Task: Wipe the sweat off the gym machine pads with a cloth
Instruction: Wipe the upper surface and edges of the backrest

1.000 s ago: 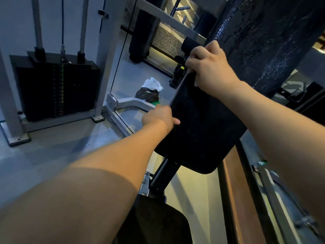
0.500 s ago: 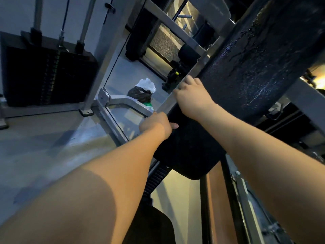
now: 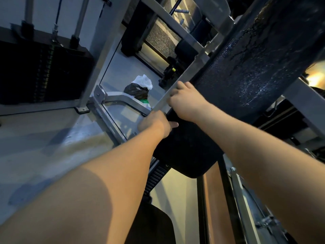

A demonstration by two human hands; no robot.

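From here I see a pale grey floor [image 3: 52,138], dim and bluish, spreading to the left. A black weight stack [image 3: 44,73] stands at the upper left against a light wall [image 3: 45,7], with steel guide rods [image 3: 29,11] rising from it. A grey steel upright [image 3: 105,50] slants just beside the stack, its foot plate on the floor. Farther back a black plastic bag [image 3: 137,91] lies on the floor, a white bag [image 3: 143,81] touching its top. Behind them I make out a speckled panel [image 3: 158,37]. Warm yellowish light falls low in the middle, beside a brown strip [image 3: 211,199].
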